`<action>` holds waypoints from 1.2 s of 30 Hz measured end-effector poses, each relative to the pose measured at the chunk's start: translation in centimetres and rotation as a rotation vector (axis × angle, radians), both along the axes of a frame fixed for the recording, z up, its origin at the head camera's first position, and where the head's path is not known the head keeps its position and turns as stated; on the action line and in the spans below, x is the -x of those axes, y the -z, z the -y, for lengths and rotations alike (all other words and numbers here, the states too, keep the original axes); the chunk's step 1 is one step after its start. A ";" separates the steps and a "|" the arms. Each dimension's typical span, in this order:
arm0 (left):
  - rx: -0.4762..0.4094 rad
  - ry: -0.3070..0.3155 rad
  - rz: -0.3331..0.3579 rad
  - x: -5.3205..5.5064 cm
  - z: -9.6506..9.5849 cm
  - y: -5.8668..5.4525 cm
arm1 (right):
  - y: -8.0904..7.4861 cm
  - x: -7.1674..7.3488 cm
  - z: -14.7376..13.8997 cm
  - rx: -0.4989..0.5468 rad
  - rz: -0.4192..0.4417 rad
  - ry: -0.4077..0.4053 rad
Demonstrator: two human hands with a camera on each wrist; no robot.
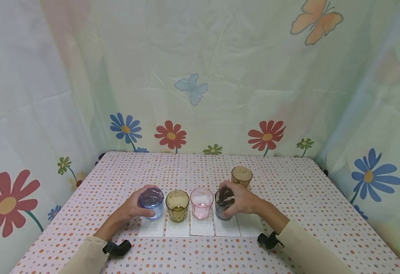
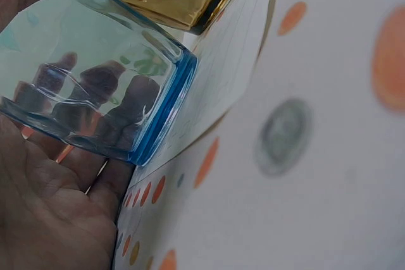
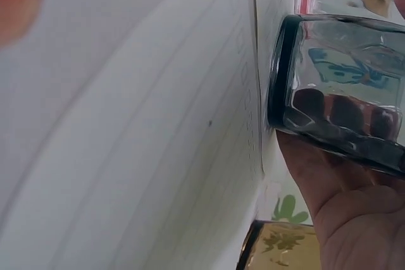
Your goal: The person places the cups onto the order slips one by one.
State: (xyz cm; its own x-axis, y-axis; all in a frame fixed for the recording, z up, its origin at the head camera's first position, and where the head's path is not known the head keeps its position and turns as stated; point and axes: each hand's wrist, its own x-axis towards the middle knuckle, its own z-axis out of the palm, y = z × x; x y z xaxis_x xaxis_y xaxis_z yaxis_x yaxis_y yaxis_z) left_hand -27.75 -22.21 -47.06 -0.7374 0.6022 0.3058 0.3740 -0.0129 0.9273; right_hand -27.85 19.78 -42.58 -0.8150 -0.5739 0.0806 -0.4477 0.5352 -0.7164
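My left hand point(image 1: 135, 204) grips a blue glass point(image 1: 156, 210), thumb at its near side and fingers around the far side. In the left wrist view those fingers show through the clear wall of the blue glass point(image 2: 95, 80). My right hand point(image 1: 244, 199) holds a dark grey glass point(image 1: 221, 208) the same way; its base appears in the right wrist view close to the lined paper point(image 3: 190, 112). Between the two hands stand an olive-yellow glass point(image 1: 177, 207) and a pink glass point(image 1: 201, 205), upright side by side. Behind my right hand is an amber glass point(image 1: 242, 175), partly hidden.
Several white paper strips point(image 1: 177, 230) lie side by side under the row of glasses, one of them point(image 1: 251, 225) below my right wrist. The table point(image 1: 186, 255) has a dotted cover. A flowered curtain point(image 1: 220, 114) encloses its back and sides.
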 end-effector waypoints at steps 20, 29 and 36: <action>0.023 -0.023 0.012 0.0 0.1 0.0 | -0.6 0.9 -1.9 0.131 0.038 -0.180; 0.011 -0.011 0.002 -0.1 0.1 0.0 | -1.0 1.0 -2.0 0.182 0.019 -0.192; 0.034 -0.032 0.013 -0.1 0.0 0.0 | -2.0 1.3 -2.3 0.290 -0.010 -0.204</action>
State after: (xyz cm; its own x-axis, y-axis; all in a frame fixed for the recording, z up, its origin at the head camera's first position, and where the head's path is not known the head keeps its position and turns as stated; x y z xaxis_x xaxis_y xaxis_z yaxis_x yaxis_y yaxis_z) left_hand -27.61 -22.25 -47.06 -0.7604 0.5880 0.2757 0.3613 0.0302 0.9320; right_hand -29.11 22.09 -40.63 -0.6846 -0.6764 0.2718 -0.5322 0.2090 -0.8204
